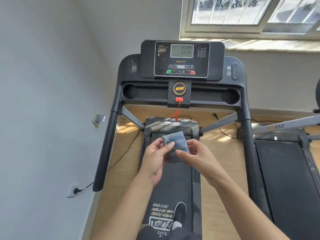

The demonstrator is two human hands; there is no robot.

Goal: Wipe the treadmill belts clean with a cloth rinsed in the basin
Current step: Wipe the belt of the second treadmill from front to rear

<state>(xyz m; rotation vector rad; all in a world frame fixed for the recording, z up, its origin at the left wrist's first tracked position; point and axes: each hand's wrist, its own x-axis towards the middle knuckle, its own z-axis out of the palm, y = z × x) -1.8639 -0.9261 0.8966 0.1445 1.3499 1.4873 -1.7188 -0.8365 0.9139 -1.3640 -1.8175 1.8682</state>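
A small blue and grey cloth [176, 141] is held up in front of me, above the front end of the black treadmill belt [173, 184]. My left hand [155, 158] pinches the cloth's left edge with thumb and fingers. My right hand [195, 153] grips its right side, fingers curled round it. I stand on the belt; one dark shoe [180, 213] shows near the white lettering. The basin is not in view.
The treadmill console [181, 59] reads 0.0, with a red safety clip [179, 99] below it. Black handrails [105, 153] run down both sides. A second treadmill belt [287, 170] lies to the right. Power cords cross the wooden floor [124, 153]; a wall socket [73, 191] sits at left.
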